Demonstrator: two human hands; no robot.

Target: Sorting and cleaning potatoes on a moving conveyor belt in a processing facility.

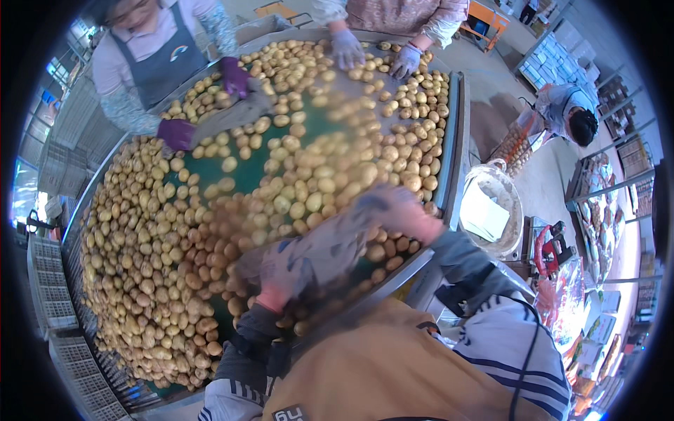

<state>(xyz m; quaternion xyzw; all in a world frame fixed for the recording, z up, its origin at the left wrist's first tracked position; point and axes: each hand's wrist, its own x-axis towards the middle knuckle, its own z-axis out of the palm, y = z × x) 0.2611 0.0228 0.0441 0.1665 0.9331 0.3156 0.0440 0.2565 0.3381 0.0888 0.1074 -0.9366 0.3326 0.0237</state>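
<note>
A grey cloth (334,247) is stretched between my gloved hands, low over a spread of small potatoes (142,284). My left hand (281,276) grips its near left end, close to the table's front edge. The far right end is held in my right hand (395,208), next to potatoes by the right side rail. Under and around the cloth the potatoes lie in a loose layer on a green surface (247,171). Part of the view by my hands is blurred, and the cloth hides the potatoes below it.
Across the table, a co-worker's purple gloves (176,134) hold another grey cloth (231,118). A second co-worker's pale gloves (347,50) are among potatoes. A white basket (518,210) with papers stands right; plastic crates (52,284) line the left. Another person (571,113) bends beside a net sack (513,150).
</note>
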